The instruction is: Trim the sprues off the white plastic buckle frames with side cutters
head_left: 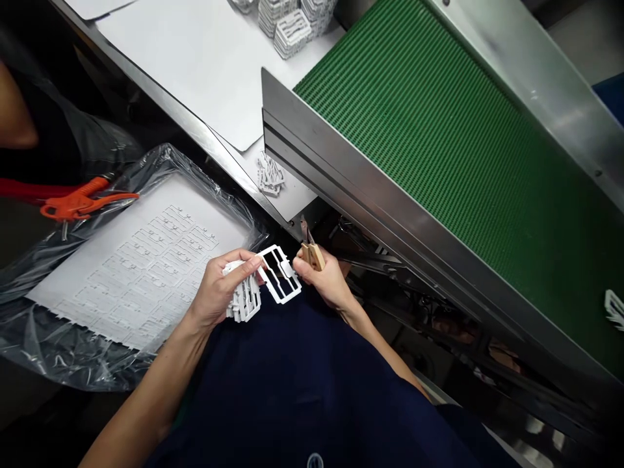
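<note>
My left hand (218, 286) is closed on a stack of white plastic frames (246, 300), its thumb on top. A single white frame (277, 274) sticks out to the right from beneath that thumb. Nippers with tan handles (313, 256) are gripped in my right hand (325, 281), their jaws pointing up and away. The right fingertips are beside the single frame's right edge; whether they touch it I cannot tell.
A green conveyor belt (439, 130) with a metal side rail (361, 182) runs along the right. Stacked white parts (292, 29) and loose pieces (270, 174) lie on the table. Left are a plastic-lined box (166, 162), an orange air gun (78, 203) and another person's arm (14, 114).
</note>
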`<state>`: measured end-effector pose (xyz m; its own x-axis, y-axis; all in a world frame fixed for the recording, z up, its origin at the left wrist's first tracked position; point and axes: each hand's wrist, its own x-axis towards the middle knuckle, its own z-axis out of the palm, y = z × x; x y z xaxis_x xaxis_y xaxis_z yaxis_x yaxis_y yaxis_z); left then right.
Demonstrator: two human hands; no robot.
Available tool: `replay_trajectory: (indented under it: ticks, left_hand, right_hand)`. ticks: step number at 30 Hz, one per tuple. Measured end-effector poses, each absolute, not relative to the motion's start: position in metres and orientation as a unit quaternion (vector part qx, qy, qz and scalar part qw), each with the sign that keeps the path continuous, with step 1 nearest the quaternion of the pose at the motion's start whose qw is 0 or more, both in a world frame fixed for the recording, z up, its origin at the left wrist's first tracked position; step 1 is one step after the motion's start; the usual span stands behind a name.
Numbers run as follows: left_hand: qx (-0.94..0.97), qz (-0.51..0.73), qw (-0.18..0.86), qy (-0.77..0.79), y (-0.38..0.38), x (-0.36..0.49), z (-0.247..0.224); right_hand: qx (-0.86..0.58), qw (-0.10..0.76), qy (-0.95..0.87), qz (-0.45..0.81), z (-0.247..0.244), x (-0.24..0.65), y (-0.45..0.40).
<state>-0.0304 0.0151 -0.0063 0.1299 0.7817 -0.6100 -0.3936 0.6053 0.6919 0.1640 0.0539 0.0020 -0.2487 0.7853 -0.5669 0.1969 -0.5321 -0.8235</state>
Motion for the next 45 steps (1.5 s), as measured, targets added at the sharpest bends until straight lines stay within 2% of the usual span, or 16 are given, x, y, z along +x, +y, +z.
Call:
replay_trajectory:
  ticks: [4, 9, 15, 25, 31, 36, 39, 42, 45]
  left_hand:
    - [0.23, 0.375, 0.731, 0.521, 0.011, -0.023, -0.004]
    - [0.313, 0.352, 0.707, 0.527, 0.02, -0.028, -0.001]
    - [0.463, 0.253, 0.7, 0.481, 0.043, -0.034, 0.011]
    - [0.546, 0.19, 0.687, 0.441, 0.058, -0.034, 0.01]
    - [0.552, 0.238, 0.685, 0.412, 0.06, -0.032, 0.01]
    - [0.511, 0.277, 0.715, 0.39, 0.05, -0.025, 0.011]
    - [0.531, 0.292, 0.696, 0.386, 0.042, -0.025, 0.012]
    - [0.574, 0.289, 0.659, 0.391, 0.037, -0.026, 0.016]
    - [0.6, 0.282, 0.625, 0.411, 0.034, -0.026, 0.02]
  right_hand:
    - [-0.511, 0.239, -0.44, 0.698, 0.016, 0.164, 0.054]
    - [-0.504, 0.232, -0.429, 0.713, 0.017, 0.175, 0.053]
    - [-0.501, 0.216, -0.435, 0.716, 0.018, 0.183, 0.051]
    - [-0.474, 0.195, -0.441, 0.736, 0.011, 0.186, 0.051]
    - [-0.441, 0.173, -0.435, 0.766, 0.003, 0.187, 0.046]
    - [-0.415, 0.186, -0.421, 0.785, -0.007, 0.183, 0.038]
    - [-0.407, 0.186, -0.418, 0.791, -0.008, 0.182, 0.033]
    - [-0.423, 0.158, -0.476, 0.755, 0.004, 0.187, 0.034]
    - [-0.462, 0.097, -0.608, 0.638, 0.031, 0.202, 0.042]
